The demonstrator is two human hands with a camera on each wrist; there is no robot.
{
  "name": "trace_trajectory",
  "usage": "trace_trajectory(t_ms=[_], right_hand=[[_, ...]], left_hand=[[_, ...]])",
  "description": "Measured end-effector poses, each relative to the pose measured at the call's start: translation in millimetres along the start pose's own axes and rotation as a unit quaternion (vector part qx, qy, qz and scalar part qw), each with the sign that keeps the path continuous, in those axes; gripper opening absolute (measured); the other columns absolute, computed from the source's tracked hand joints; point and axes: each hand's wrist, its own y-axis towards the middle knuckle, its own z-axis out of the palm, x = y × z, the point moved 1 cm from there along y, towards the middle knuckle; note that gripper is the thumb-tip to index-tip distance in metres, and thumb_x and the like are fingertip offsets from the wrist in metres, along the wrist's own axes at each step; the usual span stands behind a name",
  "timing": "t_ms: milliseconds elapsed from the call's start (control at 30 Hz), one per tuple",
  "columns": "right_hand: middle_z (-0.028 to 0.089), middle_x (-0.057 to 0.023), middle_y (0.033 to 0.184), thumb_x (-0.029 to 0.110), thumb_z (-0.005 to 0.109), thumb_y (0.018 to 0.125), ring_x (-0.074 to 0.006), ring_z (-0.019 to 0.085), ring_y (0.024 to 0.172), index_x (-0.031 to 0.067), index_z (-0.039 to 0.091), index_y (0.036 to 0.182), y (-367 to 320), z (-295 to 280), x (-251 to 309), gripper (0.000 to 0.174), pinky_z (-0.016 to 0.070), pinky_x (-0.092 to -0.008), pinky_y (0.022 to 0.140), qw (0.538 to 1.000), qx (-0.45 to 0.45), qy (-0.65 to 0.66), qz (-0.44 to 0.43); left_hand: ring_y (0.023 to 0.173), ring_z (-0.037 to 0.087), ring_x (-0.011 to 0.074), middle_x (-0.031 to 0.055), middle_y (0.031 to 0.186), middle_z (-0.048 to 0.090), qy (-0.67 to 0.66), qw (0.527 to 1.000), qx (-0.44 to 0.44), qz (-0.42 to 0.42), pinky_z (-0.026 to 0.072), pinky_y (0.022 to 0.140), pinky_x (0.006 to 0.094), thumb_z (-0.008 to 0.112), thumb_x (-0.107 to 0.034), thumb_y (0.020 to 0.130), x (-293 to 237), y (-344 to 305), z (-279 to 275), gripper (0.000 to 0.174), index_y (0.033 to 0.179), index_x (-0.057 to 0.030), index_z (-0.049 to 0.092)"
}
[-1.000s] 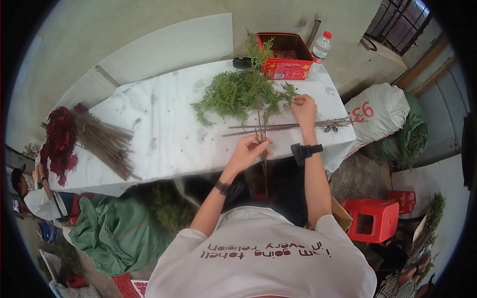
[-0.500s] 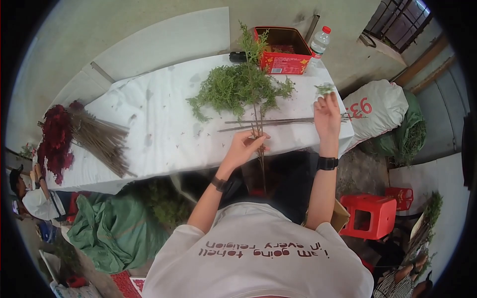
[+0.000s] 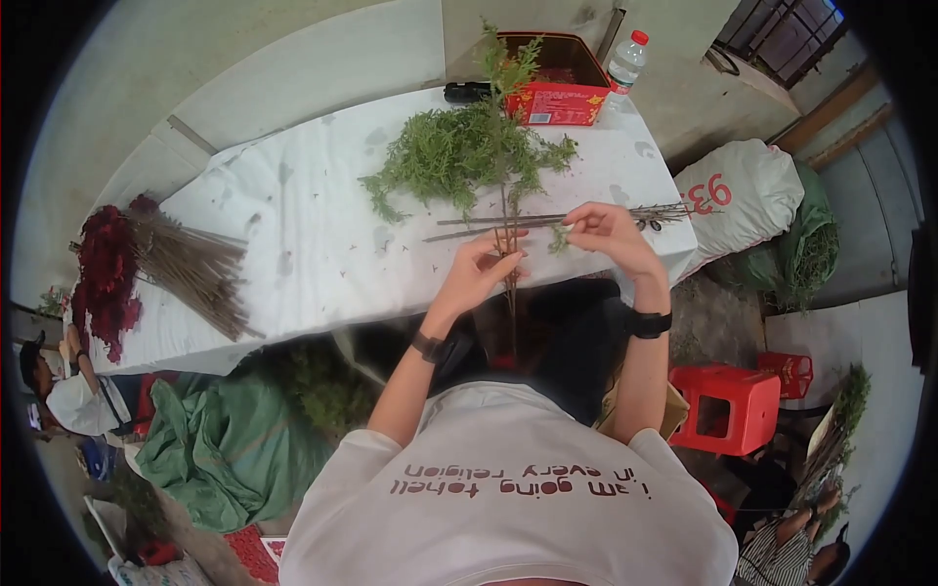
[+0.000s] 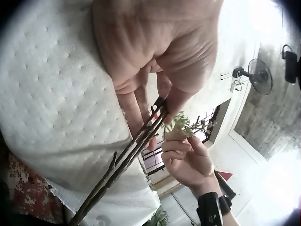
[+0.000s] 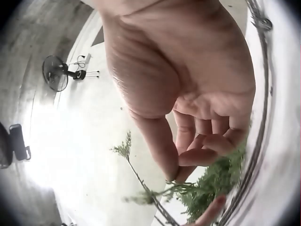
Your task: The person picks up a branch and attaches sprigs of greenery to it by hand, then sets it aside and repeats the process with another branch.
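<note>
My left hand [image 3: 479, 276] grips a couple of thin brown stems [image 4: 110, 181] between thumb and fingers at the table's front edge. The stems run up into a tall leafy green branch [image 3: 496, 83], which overlaps a heap of green foliage [image 3: 440, 156]. To the right of these stems, my right hand [image 3: 616, 242] pinches a small green sprig [image 3: 559, 239] between thumb and fingertips. In the left wrist view the sprig shows just beyond the left thumb. Long bare twigs [image 3: 469, 227] lie across the white cloth, passing behind both hands.
A red tin [image 3: 557, 104] and a water bottle [image 3: 627, 63] stand at the back right. Dark red flowers on brown stems [image 3: 191, 273] lie at the table's left end. A white sack [image 3: 747, 195] and a red stool [image 3: 723, 410] stand to the right; a green sack [image 3: 230, 449] lies lower left.
My right hand went out to the right with a bit of greenery, then came back left and nearer, close beside the stems. The left hand keeps its grip on the stems.
</note>
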Motion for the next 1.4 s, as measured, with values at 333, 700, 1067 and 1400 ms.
trace_trajectory(t_ms=[333,700,1067,1400], right_hand=[[0.065,-0.0016,0.088,-0.001,0.065,0.083,-0.0055,0.059,0.077,-0.0014,0.065,0.102,13.6,33.1,-42.8,0.019,0.0471,-0.0196,0.068,0.992,0.063,0.11,0.021],[0.066,-0.0058,0.102,0.003,0.063,0.088,-0.0113,0.06,0.092,-0.0022,0.064,0.111,12.0,27.3,-59.2,0.024,0.0483,-0.025,0.079,0.984,0.024,0.171,0.037],[0.058,-0.0078,0.119,0.023,0.08,0.076,-0.0154,0.057,0.104,-0.0045,0.045,0.136,6.9,66.0,-66.1,0.076,0.0476,-0.0305,0.089,0.943,0.051,0.325,-0.041],[0.058,-0.0083,0.12,0.011,0.075,0.076,-0.0152,0.059,0.1,-0.0028,0.043,0.139,-0.4,74.6,-66.6,0.072,0.0495,-0.0314,0.087,0.956,0.102,0.256,-0.098]], left_hand=[[0.077,0.069,0.0186,0.0095,0.106,0.063,0.027,0.998,0.018,-0.061,0.0541,0.062,0.0251,0.061,-0.006,0.093,1.0,-2.6,-4.5,0.016,0.096,0.0089,0.065],[0.078,0.069,0.0195,0.0078,0.095,0.063,0.003,0.998,0.016,-0.052,0.0562,0.063,0.0277,0.059,-0.004,0.094,3.7,-0.2,-4.3,0.014,0.097,0.0086,0.065],[0.076,0.069,0.0206,0.0078,0.093,0.064,-0.042,0.999,-0.018,-0.027,0.0575,0.063,0.0296,0.059,-0.004,0.094,5.7,0.1,-5.9,0.013,0.097,0.0081,0.064],[0.077,0.068,0.0195,0.0095,0.093,0.066,-0.05,0.997,-0.036,-0.052,0.0589,0.068,0.0315,0.057,-0.003,0.094,-0.7,0.0,-9.1,0.013,0.1,0.0069,0.064]])
